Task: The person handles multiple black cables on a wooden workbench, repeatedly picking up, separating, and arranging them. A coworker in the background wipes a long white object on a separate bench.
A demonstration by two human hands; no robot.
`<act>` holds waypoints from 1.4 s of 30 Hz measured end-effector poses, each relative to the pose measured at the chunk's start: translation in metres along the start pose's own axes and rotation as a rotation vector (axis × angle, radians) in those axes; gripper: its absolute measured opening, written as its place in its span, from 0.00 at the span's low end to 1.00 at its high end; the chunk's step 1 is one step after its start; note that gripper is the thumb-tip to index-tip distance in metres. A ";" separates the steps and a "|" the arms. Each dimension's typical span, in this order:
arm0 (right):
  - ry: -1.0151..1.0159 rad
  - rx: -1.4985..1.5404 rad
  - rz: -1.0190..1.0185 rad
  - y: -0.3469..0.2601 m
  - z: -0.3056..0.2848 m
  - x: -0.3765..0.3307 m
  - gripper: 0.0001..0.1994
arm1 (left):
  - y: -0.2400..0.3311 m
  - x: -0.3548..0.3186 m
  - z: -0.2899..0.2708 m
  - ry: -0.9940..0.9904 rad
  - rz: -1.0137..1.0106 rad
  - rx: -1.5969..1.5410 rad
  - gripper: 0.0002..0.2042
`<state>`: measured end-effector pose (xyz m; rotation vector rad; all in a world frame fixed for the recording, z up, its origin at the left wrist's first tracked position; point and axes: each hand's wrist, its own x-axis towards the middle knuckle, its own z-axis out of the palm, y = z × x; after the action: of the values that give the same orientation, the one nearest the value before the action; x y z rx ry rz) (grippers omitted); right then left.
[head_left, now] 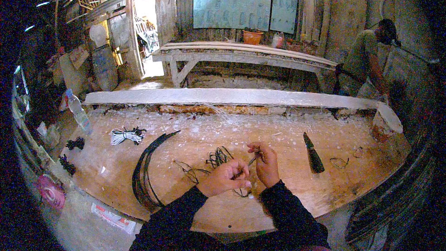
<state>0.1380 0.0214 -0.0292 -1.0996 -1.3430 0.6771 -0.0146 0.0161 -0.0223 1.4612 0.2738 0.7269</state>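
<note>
Above the wooden tabletop (288,200), my left hand (223,176) and my right hand (265,163) are close together with curled fingers. A thin dark strand (252,160) shows at the right hand's fingertips. My left fingers are pinched, but what they hold is too small to make out. Just beyond the left hand lies a loose coil of black cord (218,156), with a thin dark loop (188,171) beside it. To my left rests a curved bundle of black strips (145,167). On the right is a dark, pointed tool (313,154), knife-like in shape.
A tied white cord bundle (124,135), small black bundles (74,143) and a clear plastic bottle (78,111) sit at the left. Thin loops (339,162) lie at the right. A raised white ledge (232,96) borders the far edge. Another person (364,58) bends at the back right.
</note>
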 end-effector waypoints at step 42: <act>-0.604 -0.201 -0.341 -0.030 0.007 -0.019 0.06 | -0.011 0.006 -0.038 0.931 0.292 0.580 0.03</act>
<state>0.1223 -0.0051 -0.0104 -0.8114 -2.0985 0.6517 -0.0289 0.0505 -0.0364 1.6196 1.0650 1.6496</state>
